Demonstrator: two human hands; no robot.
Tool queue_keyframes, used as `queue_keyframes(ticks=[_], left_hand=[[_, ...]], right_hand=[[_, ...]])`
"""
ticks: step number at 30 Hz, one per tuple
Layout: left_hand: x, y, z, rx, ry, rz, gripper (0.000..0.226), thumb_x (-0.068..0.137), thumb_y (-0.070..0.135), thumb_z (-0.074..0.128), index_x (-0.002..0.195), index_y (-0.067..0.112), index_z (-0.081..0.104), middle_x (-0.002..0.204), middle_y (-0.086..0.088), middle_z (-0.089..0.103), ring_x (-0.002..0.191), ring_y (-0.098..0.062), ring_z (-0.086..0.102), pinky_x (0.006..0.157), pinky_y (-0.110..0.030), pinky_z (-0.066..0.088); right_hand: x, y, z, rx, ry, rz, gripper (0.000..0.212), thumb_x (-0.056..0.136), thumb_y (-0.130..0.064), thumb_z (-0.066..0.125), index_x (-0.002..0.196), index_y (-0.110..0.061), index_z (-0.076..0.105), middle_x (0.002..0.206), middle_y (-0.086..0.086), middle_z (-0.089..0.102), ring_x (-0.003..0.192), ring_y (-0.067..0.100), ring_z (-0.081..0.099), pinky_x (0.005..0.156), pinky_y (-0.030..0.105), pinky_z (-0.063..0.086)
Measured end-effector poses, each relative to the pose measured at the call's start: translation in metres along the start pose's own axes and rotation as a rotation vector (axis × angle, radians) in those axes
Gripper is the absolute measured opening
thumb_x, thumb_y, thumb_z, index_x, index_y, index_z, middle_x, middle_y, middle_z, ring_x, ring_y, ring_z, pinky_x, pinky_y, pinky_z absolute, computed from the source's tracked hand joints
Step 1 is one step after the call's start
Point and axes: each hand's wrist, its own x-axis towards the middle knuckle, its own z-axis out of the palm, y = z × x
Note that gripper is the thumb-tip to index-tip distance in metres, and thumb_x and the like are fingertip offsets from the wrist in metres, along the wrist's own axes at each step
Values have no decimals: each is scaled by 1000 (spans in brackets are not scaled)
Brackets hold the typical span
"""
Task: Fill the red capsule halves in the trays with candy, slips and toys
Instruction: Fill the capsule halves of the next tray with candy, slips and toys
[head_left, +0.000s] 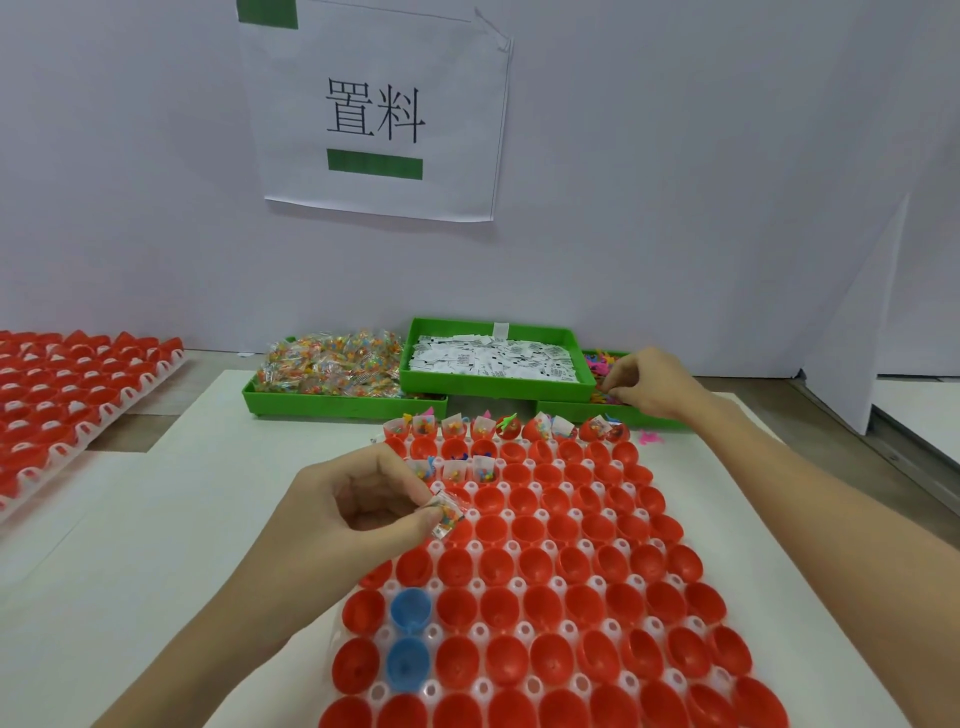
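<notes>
A white tray (511, 545) of red capsule halves (540, 603) lies in front of me. Its far row and part of the third row hold candy, slips and toys. My left hand (358, 499) pinches a small candy packet (448, 514) with a slip over the tray's left side. My right hand (647, 382) reaches into the green toy bin (649, 415) at the far right, fingers curled among small colourful toys (602, 361). What it grips is hidden. A green bin of candy packets (332, 369) and a green bin of white slips (493, 358) stand behind the tray.
Two blue capsule halves (410, 608) sit in the tray's left column. A second tray of red halves (67, 395) lies at far left. A pink toy (650, 438) lies loose beside the toy bin. A white wall with a paper sign (376, 114) stands behind.
</notes>
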Motion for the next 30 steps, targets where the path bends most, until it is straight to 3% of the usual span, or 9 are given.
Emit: queue_keyframes(ticks=[5,9,13,19,22,26,30], left_hand=[[-1,2,1,10,-7,-1,12,77,11,85,76,17,75,80,-10,77,76,-21,75,71,-19,59],[0,1,1,13,-2,-6,11,76,12,85,77,16,75,80,-9,77,76,-21,75,71,-18,59],[2,-1,-2,11,7,-7,11,75,14,86,78,16,75,81,-9,77,77,-22,75,72,-20,60],[2,-3,-4,11,8,0,13,71,24,85,78,19,75,80,-8,77,77,-21,75,73,-21,61],[2,-2,-4,-11,5,9,15,71,25,85,80,17,76,82,-8,77,78,-22,76,74,-21,61],[0,-2,0,-20,6,49,14,71,22,85,83,23,78,86,-5,79,81,-18,77,74,-18,60],[-1,-2,5,13,-3,104,16,72,22,86,85,29,80,86,-1,80,82,-16,77,77,-19,61]], right_hand=[[-3,-4,0,28,-39,-32,22,91,-25,76,113,-22,76,99,-1,68,94,14,61,91,28,46],[0,-9,4,34,-24,-7,17,88,-19,79,105,-15,78,102,4,72,94,17,63,86,29,47],[2,-11,14,-6,82,-23,15,96,-12,68,107,-8,78,109,9,75,91,17,62,85,27,45],[-4,4,11,161,262,47,16,96,-19,71,104,-9,79,102,7,77,88,14,62,83,26,44],[-18,8,1,407,338,87,11,90,-20,77,98,-13,80,93,2,77,84,14,69,81,31,53],[-56,-10,-9,859,241,86,16,84,-11,81,98,-5,78,86,13,78,76,18,74,67,19,59],[-113,-49,-7,959,37,-21,14,80,-17,84,92,-11,80,90,12,78,85,23,77,73,23,61]])
